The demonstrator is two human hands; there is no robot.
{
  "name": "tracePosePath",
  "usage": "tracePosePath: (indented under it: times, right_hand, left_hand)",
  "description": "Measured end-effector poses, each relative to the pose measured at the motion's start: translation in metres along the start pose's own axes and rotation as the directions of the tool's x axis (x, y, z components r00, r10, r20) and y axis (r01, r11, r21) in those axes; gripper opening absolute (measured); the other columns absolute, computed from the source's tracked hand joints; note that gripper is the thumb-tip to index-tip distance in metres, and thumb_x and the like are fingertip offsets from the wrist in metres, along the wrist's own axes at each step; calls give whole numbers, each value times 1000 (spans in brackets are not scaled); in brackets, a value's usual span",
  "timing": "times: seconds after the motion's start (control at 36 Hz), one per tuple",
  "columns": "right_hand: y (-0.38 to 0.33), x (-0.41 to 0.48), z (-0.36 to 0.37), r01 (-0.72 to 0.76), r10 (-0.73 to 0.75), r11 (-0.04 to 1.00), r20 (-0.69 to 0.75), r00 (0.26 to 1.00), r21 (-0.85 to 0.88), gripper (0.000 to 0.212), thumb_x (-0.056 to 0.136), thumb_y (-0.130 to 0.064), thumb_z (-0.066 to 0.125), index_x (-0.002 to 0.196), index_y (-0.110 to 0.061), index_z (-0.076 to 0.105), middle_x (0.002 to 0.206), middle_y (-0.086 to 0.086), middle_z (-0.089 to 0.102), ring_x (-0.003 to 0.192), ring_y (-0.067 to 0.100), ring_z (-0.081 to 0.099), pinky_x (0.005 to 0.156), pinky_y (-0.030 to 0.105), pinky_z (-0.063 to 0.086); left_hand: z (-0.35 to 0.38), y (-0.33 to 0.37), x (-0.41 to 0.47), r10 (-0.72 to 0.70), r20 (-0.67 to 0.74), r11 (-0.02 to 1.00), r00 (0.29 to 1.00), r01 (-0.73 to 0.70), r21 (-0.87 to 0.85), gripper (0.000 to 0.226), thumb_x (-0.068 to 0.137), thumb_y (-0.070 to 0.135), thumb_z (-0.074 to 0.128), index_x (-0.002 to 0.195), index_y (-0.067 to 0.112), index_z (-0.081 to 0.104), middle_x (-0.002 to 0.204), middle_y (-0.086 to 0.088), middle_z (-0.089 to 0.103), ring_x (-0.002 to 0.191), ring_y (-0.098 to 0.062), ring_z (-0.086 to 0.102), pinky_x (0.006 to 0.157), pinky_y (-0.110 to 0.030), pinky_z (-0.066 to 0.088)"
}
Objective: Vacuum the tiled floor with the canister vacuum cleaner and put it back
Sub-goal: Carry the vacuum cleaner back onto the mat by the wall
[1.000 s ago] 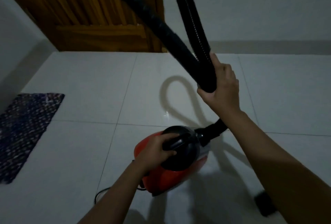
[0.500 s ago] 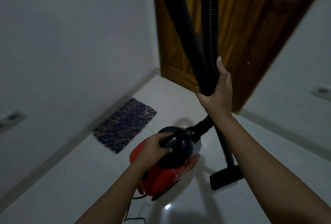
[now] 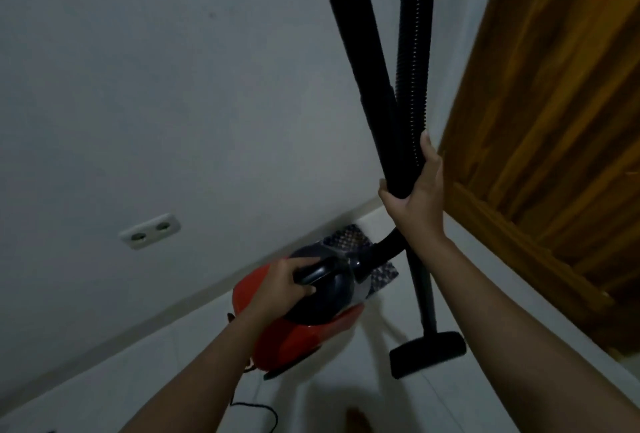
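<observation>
The red and black canister vacuum (image 3: 298, 332) hangs a little above the white tiled floor (image 3: 433, 405), carried by its black top handle, which my left hand (image 3: 284, 285) grips. My right hand (image 3: 417, 190) holds the ribbed black hose (image 3: 412, 61) and the rigid black tube (image 3: 360, 61) together, upright. Below that hand the tube runs down to the black floor nozzle (image 3: 427, 353), close to the floor on the right of the canister. A black power cord (image 3: 259, 413) trails under the canister.
A grey wall with a white double socket (image 3: 150, 231) fills the left. A wooden door (image 3: 554, 120) stands on the right, close to my right hand. A dark patterned mat (image 3: 353, 238) lies behind the canister at the wall's foot. A toe (image 3: 358, 420) shows at the bottom.
The view has swung left and closer to the wall: the door now lies on the right and the socket has come into sight. Both hands keep their hold, carrying the vacuum toward the corner.
</observation>
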State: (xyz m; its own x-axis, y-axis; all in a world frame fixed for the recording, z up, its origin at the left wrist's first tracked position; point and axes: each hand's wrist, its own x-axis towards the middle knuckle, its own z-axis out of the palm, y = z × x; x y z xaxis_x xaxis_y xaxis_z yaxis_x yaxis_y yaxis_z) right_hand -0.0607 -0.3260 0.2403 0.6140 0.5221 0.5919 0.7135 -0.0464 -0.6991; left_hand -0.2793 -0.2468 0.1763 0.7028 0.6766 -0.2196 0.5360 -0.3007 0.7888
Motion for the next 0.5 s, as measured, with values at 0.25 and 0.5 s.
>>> tracePosePath:
  times: [0.25,0.5]
  right_hand:
    - [63,68,153,-63,44,988,137,990,143,87,80,-6,71,149,4,18,136,-8,24,127,-4,24,111,11,19]
    - [139,77,248,-84,43,980,219,975,181,88,81,-3,69,147,9,12,140,-8,22,132,-21,17,110,6,19]
  left_hand:
    - [-39,-69,108,-86,-117,996,989,84,-24,59,71,-10,70,112,33,65,93,36,59,89,16,55,80,-15,42]
    - [-23,-144,196,-158,-119,987,980,153,-51,46,84,-5,58,126,14,58,106,11,53,88,1,49,79,-10,38]
